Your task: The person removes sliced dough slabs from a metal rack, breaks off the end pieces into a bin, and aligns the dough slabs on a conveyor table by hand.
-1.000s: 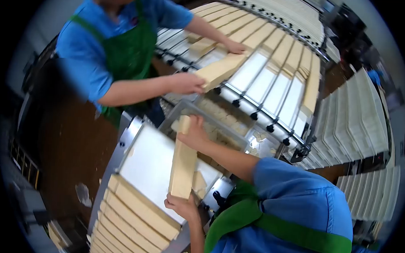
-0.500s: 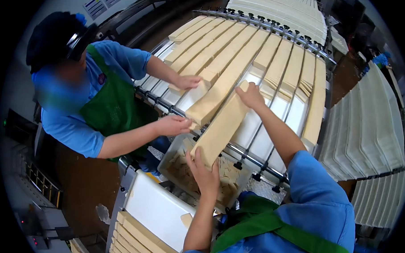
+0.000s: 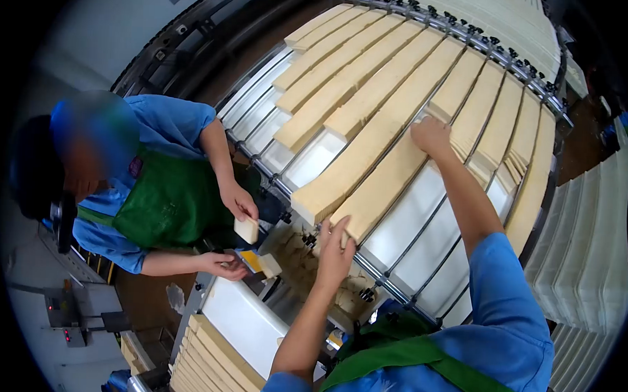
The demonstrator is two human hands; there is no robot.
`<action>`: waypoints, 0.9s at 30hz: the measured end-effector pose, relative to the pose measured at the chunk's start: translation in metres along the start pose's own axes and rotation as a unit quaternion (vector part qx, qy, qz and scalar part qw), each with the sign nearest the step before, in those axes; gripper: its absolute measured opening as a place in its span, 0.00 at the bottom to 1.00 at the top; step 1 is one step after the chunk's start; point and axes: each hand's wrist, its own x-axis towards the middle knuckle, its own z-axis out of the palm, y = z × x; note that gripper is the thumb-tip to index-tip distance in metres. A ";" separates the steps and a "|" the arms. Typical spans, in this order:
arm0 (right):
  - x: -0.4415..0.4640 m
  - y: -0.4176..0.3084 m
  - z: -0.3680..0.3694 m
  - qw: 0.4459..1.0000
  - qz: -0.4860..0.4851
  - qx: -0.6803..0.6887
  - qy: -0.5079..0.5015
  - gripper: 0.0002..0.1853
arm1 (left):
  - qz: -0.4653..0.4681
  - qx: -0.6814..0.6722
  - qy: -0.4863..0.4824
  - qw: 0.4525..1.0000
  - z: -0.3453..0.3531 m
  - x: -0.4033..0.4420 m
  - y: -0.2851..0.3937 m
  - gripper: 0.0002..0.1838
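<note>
A long pale-yellow stack of dough sheets (image 3: pixel 382 186) lies lengthwise on the white table between thin metal rods. My left hand (image 3: pixel 335 257) grips its near end, fingers at the end face and side. My right hand (image 3: pixel 432 136) is closed over its far end, fingertips partly hidden. Directly left of it lies another long stack (image 3: pixel 349 173), with a rod between the two. Shorter layered stacks (image 3: pixel 471 156) sit just beyond and right of my right hand.
A co-worker at left holds a small pale slice (image 3: pixel 246 229); another pale piece (image 3: pixel 270 266) is near their lower hand. Below the table's metal front bar (image 3: pixel 394 285) stands a bin of scraps (image 3: pixel 301 261). White corrugated stacks (image 3: pixel 583 226) stand right. More strips (image 3: pixel 215 358) lie lower left.
The stack in my hands has gone from tilted over the front bar to lying flat in its lane. My right hand moved farther up and right. The co-worker's hands drew back from the table.
</note>
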 end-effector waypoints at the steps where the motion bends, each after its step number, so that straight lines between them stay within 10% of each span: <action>1: 0.005 -0.001 0.008 1.000 -0.005 0.002 -0.004 0.32 | -0.004 0.003 0.003 1.000 0.006 0.007 0.001 0.25; 10: -0.045 -0.025 0.033 0.987 -0.031 -0.009 0.155 0.36 | 0.021 -0.088 0.071 0.993 0.040 0.048 0.004 0.25; 15: -0.089 -0.012 0.086 0.916 -0.329 0.085 0.215 0.32 | 0.005 -0.120 0.178 0.977 0.010 -0.036 0.005 0.28; 19: -0.187 -0.056 0.085 0.866 -0.447 0.147 0.169 0.23 | -0.069 0.028 0.306 0.949 -0.013 -0.118 -0.001 0.26; 27: -0.321 -0.126 0.117 0.797 -0.532 0.229 -0.172 0.12 | -0.117 -0.084 0.549 0.823 -0.063 -0.297 -0.047 0.14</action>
